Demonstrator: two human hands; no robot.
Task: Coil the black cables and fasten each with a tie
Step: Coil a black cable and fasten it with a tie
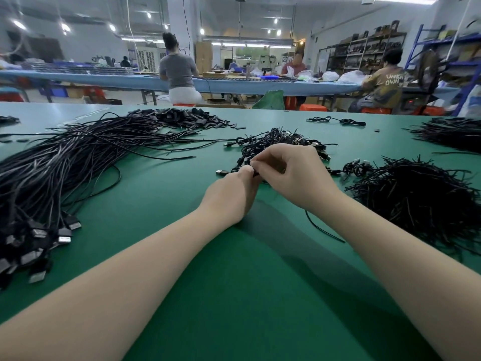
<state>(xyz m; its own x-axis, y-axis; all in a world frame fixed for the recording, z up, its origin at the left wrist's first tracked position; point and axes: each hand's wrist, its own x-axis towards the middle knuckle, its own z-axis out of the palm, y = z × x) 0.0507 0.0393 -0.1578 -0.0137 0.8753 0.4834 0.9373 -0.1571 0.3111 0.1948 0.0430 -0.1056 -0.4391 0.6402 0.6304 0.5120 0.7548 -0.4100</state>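
My left hand (234, 194) and my right hand (291, 175) meet at the middle of the green table (234, 282). Both pinch a small coiled black cable (256, 174) between their fingertips; most of the coil is hidden by the fingers. Its USB plug (221, 172) sticks out to the left, and a loose end (322, 230) trails toward me under my right wrist. Whether a tie is on the coil, I cannot tell. A big bundle of uncoiled cables (65, 162) lies at the left. A heap of black ties (421, 199) lies at the right.
A pile of coiled cables (281, 142) sits just beyond my hands. More ties (453, 134) lie at the far right, and flat black pieces (182, 117) at the back. Across the aisle, three people sit at a long blue bench (234, 83).
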